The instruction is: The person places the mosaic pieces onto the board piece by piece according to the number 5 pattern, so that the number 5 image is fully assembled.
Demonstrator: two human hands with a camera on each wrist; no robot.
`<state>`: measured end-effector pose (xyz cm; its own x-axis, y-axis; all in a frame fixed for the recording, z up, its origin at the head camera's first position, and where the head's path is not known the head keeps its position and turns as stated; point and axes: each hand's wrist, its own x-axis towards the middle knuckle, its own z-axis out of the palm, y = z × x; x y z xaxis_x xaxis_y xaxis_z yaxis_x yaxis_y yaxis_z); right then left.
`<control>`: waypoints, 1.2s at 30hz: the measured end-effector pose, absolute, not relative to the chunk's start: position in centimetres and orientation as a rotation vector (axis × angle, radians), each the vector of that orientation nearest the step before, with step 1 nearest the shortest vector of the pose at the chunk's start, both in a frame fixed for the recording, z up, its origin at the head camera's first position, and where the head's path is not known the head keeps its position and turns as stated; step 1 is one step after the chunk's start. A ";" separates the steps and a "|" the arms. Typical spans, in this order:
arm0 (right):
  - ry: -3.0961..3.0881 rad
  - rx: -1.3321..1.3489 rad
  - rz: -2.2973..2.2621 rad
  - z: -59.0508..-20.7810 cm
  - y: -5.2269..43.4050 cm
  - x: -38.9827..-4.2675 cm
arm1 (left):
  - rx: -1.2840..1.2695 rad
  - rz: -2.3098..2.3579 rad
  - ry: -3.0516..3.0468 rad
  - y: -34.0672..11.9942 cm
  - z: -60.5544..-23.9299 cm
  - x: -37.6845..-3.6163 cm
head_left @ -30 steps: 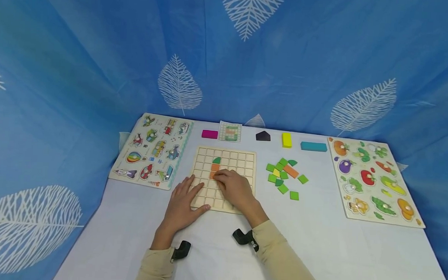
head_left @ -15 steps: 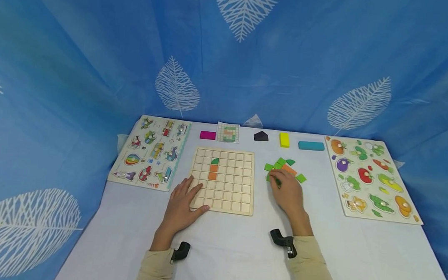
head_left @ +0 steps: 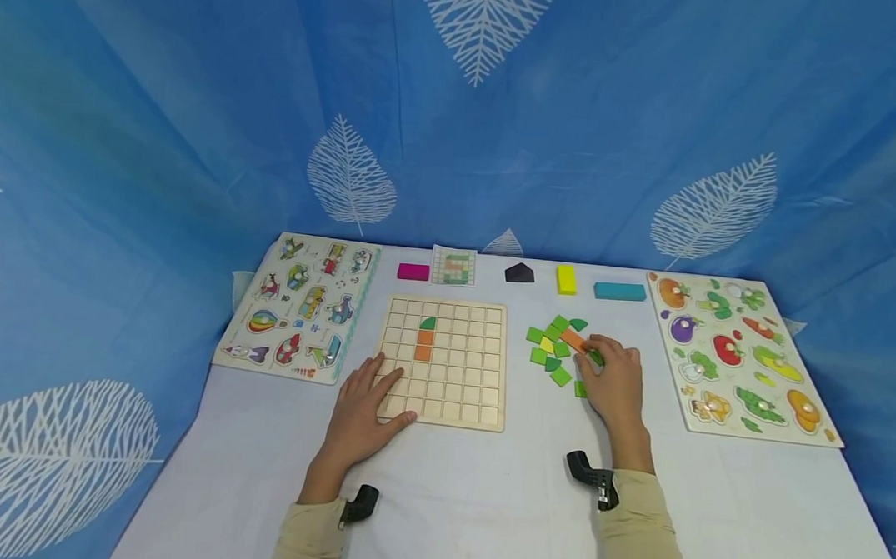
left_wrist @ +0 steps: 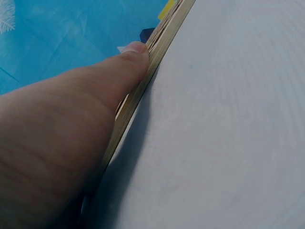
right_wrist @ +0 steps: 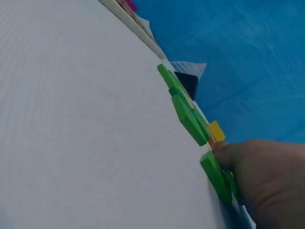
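My left hand [head_left: 363,405] rests spread over the lower left corner of a wooden grid board [head_left: 462,380]. In the left wrist view its thumb [left_wrist: 136,57] lies along the board's edge. Two orange squares [head_left: 423,345] and a dark green quarter-round [head_left: 428,323] sit in one column of the board. My right hand [head_left: 614,383] is at the right side of a loose cluster of tiles. Its thumb and index fingertips are right at the end of an orange rectangular tile [head_left: 571,339], above a partly covered green square [head_left: 597,357]; I cannot tell whether they pinch it.
Several green squares [head_left: 560,376] and a yellow tile [head_left: 546,345] lie in the cluster. Behind stand magenta [head_left: 413,272], black [head_left: 519,273], yellow [head_left: 566,280] and teal [head_left: 619,291] blocks and a pattern card [head_left: 453,266]. Picture puzzles flank them: vehicles [head_left: 297,306], vegetables [head_left: 745,359].
My right hand has left the orange squares on the board, moved right over the tile cluster, and now is at its right side. My left hand has stayed on the board.
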<state>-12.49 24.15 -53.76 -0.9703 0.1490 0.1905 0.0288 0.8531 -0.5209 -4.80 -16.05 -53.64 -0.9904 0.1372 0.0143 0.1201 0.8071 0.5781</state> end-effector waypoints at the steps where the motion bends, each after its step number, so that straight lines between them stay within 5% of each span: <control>1: -2.806 -0.141 0.782 -53.8 24.1 -12.5 | 0.211 0.940 2.962 -16.1 -53.7 -4.8; 26: -2.788 -0.198 0.831 -53.5 23.2 -12.3 | 0.210 0.941 2.955 -16.1 -53.4 -4.7; 36: -2.749 0.107 0.893 -52.4 19.6 -12.5 | 0.211 0.947 2.950 -16.0 -53.2 -4.7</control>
<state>-12.53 19.60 -52.40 -0.9664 0.0069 0.2569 -0.1454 0.8095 -0.5688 -4.72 -16.03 -53.23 -0.9901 0.1398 0.0076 0.1181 0.8048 0.5817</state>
